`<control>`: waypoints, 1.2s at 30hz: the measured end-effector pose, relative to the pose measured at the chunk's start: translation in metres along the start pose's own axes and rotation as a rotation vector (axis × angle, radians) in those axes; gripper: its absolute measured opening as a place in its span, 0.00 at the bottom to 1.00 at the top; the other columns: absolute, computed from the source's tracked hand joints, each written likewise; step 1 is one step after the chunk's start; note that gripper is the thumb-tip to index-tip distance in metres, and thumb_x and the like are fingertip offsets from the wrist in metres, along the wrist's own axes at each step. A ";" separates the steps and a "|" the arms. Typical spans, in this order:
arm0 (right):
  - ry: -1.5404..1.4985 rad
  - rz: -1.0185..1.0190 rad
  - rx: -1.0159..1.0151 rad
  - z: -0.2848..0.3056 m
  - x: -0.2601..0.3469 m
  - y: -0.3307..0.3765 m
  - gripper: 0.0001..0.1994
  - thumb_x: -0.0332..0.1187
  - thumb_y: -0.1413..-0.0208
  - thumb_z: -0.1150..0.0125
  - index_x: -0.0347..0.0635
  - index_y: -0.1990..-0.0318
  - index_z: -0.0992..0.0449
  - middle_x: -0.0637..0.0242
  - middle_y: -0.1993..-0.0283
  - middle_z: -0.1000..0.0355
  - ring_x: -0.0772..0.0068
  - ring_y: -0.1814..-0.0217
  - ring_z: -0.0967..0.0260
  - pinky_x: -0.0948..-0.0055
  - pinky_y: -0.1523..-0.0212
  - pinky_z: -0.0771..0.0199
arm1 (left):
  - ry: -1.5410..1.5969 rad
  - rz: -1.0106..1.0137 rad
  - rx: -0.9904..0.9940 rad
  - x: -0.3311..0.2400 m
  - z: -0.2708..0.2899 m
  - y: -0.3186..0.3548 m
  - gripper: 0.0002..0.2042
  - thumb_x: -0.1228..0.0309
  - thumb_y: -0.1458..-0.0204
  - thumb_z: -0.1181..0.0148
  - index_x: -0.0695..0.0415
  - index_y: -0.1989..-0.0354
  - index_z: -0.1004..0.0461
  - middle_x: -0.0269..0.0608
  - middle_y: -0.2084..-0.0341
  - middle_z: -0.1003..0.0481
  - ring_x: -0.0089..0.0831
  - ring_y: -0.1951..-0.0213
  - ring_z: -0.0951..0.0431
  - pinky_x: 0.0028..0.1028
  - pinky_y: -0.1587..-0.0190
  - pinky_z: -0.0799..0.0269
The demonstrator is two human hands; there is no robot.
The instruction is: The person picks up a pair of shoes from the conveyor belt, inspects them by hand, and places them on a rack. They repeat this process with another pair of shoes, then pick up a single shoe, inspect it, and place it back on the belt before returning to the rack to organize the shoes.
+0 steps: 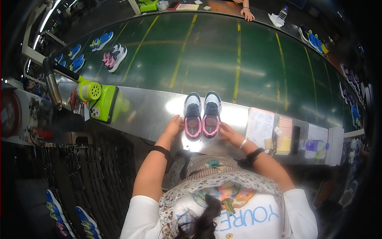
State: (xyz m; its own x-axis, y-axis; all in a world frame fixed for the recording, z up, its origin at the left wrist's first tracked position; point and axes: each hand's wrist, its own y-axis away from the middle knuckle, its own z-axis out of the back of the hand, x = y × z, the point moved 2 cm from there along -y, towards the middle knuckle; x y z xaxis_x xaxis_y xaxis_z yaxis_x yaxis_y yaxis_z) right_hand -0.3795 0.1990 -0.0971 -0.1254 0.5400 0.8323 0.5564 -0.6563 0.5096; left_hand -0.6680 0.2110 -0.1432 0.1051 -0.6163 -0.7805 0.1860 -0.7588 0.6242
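Note:
A pair of sneakers, the left shoe (192, 115) and the right shoe (211, 114), stands side by side on the metal ledge in front of me. Their toes are pale, the sides dark navy, and pink lining rims the heel openings. My left hand (174, 124) is beside the left shoe's outer heel side, fingers stretched out toward it. On the other side, my right hand (232, 134) has its fingers extended at the right shoe's heel. Whether the fingertips touch the shoes is hard to tell. Neither hand wraps around a shoe.
Beyond the ledge (147, 109) runs a green conveyor belt (211, 55) with yellow lines, carrying pink-and-white sneakers (115, 58) and blue sneakers (102, 41). A lime-green machine (104, 104) stands left. Papers (259, 126) and a bottle (316, 145) lie right. Another person's hand (247, 14) rests across the belt.

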 end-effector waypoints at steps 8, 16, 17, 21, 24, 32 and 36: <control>-0.132 -0.040 -0.069 0.009 0.002 0.013 0.32 0.43 0.45 0.52 0.45 0.37 0.59 0.52 0.38 0.54 0.62 0.40 0.49 0.67 0.45 0.42 | -1.308 -0.628 0.160 -0.072 -0.064 0.103 0.25 0.50 0.62 0.41 0.45 0.53 0.32 0.47 0.68 0.29 0.45 0.64 0.28 0.38 0.60 0.34; -0.050 -0.093 -0.083 -0.003 -0.007 0.014 0.09 0.29 0.49 0.51 0.41 0.61 0.32 0.65 0.60 0.32 0.74 0.61 0.33 0.77 0.61 0.32 | -1.198 -0.408 0.235 -0.068 -0.063 0.106 0.23 0.48 0.70 0.37 0.49 0.67 0.24 0.46 0.66 0.28 0.41 0.58 0.29 0.40 0.58 0.38; 0.017 0.041 -0.090 0.010 -0.025 0.012 0.08 0.31 0.50 0.49 0.37 0.66 0.31 0.62 0.67 0.30 0.74 0.66 0.32 0.75 0.66 0.31 | -1.125 -0.413 0.294 -0.084 -0.049 0.125 0.23 0.48 0.70 0.38 0.51 0.68 0.24 0.46 0.69 0.27 0.40 0.61 0.28 0.38 0.59 0.36; 0.919 0.406 0.381 -0.007 -0.010 -0.017 0.06 0.26 0.50 0.51 0.33 0.66 0.35 0.63 0.66 0.33 0.72 0.66 0.31 0.79 0.70 0.29 | -0.858 -0.340 0.187 -0.089 0.048 0.194 0.25 0.46 0.64 0.42 0.58 0.69 0.26 0.49 0.73 0.26 0.42 0.66 0.26 0.33 0.64 0.33; 0.317 -0.108 0.308 -0.046 0.006 -0.034 0.12 0.35 0.46 0.56 0.33 0.62 0.37 0.60 0.66 0.32 0.69 0.65 0.30 0.75 0.69 0.29 | -0.758 -0.126 0.009 -0.089 0.131 0.266 0.27 0.44 0.62 0.44 0.59 0.66 0.27 0.48 0.72 0.26 0.40 0.67 0.26 0.31 0.63 0.34; 0.358 -0.249 0.295 -0.112 0.017 -0.122 0.12 0.35 0.48 0.50 0.37 0.60 0.38 0.56 0.65 0.31 0.65 0.64 0.30 0.73 0.69 0.29 | -0.906 0.045 -1.125 -0.101 0.359 0.418 0.28 0.42 0.62 0.45 0.58 0.66 0.26 0.50 0.68 0.27 0.43 0.63 0.28 0.34 0.60 0.34; 0.409 -0.206 0.315 -0.138 0.007 -0.180 0.13 0.36 0.49 0.48 0.38 0.60 0.38 0.56 0.64 0.31 0.64 0.64 0.30 0.71 0.69 0.29 | -1.073 0.115 -1.472 -0.114 0.489 0.463 0.27 0.44 0.64 0.44 0.56 0.64 0.26 0.48 0.66 0.28 0.43 0.60 0.29 0.37 0.59 0.35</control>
State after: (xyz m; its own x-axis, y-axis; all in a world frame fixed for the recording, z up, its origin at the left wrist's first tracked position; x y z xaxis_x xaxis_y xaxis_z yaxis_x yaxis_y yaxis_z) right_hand -0.5941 0.2481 -0.1525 -0.5309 0.3508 0.7714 0.6977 -0.3357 0.6329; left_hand -1.0720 -0.1735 0.2520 -0.3126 -0.9498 -0.0125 0.8974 -0.2910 -0.3316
